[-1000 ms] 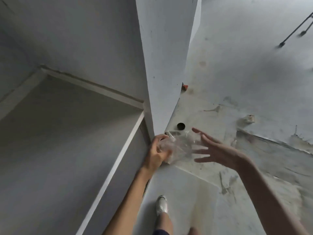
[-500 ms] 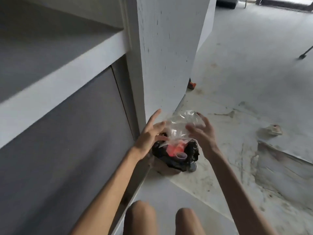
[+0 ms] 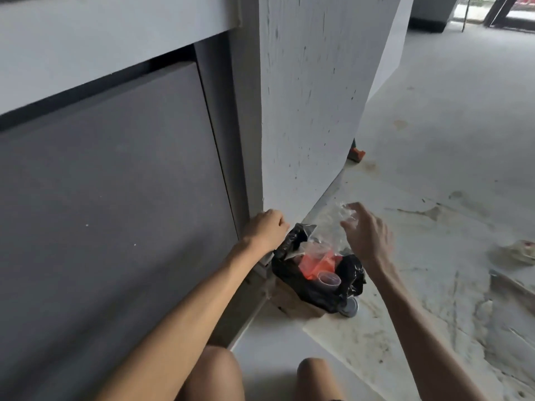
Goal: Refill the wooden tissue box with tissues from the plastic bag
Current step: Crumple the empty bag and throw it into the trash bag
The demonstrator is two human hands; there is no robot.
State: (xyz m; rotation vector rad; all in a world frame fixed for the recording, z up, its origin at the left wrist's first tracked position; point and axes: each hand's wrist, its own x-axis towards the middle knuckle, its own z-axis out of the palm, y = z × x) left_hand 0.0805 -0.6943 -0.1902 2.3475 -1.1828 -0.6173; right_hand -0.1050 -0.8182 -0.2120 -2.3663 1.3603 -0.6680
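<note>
A crumpled clear plastic bag (image 3: 333, 227) sits on top of an open black bin bag (image 3: 324, 290) on the floor, at the foot of a white pillar. Inside the black bag lie orange plastic (image 3: 317, 263) and a clear plastic cup (image 3: 328, 280). My left hand (image 3: 266, 231) is curled into a fist at the black bag's left rim, which rises to meet it. My right hand (image 3: 367, 235) hovers over the clear bag with fingers spread, fingertips touching its upper edge. No wooden tissue box or tissues are in view.
A brown box (image 3: 292, 303) shows under the black bag, with a round metal disc (image 3: 351, 308) beside it. A dark cabinet panel (image 3: 115, 198) fills the left. The white pillar (image 3: 312, 96) stands behind. My knees are at the bottom edge. A red object (image 3: 356, 154) lies past the pillar.
My left hand has gone from open fingers on the clear bag to a fist at the black bag's rim. My right hand has spread open above the clear bag. The view has dropped lower.
</note>
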